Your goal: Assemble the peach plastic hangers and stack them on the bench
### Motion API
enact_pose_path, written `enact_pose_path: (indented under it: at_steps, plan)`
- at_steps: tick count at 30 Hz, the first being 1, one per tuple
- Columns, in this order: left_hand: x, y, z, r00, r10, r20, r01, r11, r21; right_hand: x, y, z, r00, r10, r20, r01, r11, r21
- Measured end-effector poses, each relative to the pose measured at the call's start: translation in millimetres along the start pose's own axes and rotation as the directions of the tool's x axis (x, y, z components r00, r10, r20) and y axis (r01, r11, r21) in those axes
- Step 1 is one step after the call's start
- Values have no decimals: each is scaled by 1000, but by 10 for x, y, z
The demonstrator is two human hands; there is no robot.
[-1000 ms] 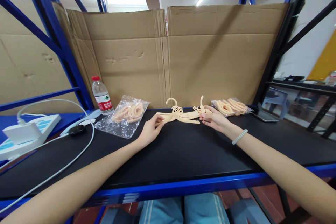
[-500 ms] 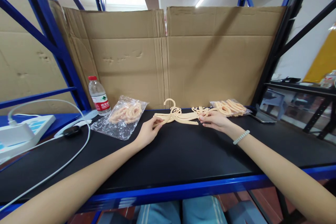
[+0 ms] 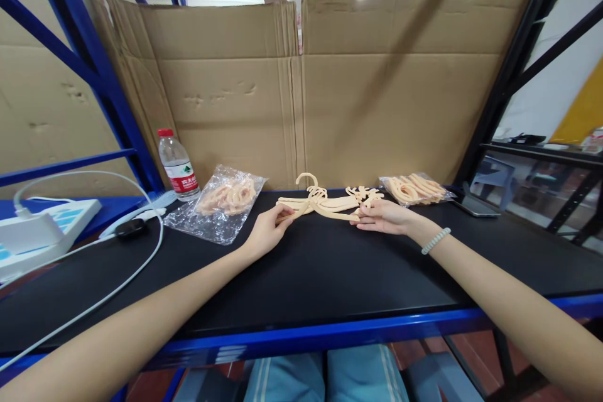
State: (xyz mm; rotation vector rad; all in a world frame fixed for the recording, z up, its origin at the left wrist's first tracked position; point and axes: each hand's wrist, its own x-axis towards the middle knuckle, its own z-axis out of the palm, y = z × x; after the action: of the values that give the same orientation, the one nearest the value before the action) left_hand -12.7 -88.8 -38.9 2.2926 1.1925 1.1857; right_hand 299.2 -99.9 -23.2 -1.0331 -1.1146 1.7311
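Observation:
A stack of cream plastic hangers point(image 3: 325, 202) lies on the black shelf top point(image 3: 311, 270) near the cardboard back wall. My left hand point(image 3: 266, 232) pinches the left end of the stack, fingers closed on it. My right hand point(image 3: 384, 217) holds the right end, fingers curled around the hangers there. A pale bead bracelet sits on my right wrist.
A clear bag of small hangers point(image 3: 221, 202) lies left of the stack, another such bag point(image 3: 414, 188) to its right. A water bottle point(image 3: 176, 164) stands at the back left. A white power strip point(image 3: 42, 232) and cables point(image 3: 117, 245) lie far left. A dark flat device point(image 3: 475, 206) lies right.
Both hands stay on the hanger stack. The hook that stood up at the right end one second ago now lies flat. The camera view shifted slightly.

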Motion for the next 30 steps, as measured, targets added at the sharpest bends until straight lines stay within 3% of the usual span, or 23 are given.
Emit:
enact_pose_path:
  at_steps: [4, 9, 12, 20, 30]
  plan:
    - [-5, 25, -10, 1000, -2, -1, 2, 1000, 3, 1, 11, -8, 1000, -2, 14, 2, 999, -32]
    - [-8, 38, -10, 1000, 1, 2, -1, 1000, -7, 59, 31, -89, 976, -176, -127, 168, 983, -70]
    - [-10, 35, -8, 1000, -1, 0, 1, 1000, -9, 87, 38, -147, 967, -216, -138, 205, 975, -89]
    - [-15, 57, -14, 1000, 4, 1, -4, 1000, -24, 32, 29, -95, 996, -19, 85, 19, 1000, -7]
    - [-22, 80, -22, 1000, 4, 9, -4, 1000, -23, -23, -23, 4, 997, 77, 9, -77, 996, -48]
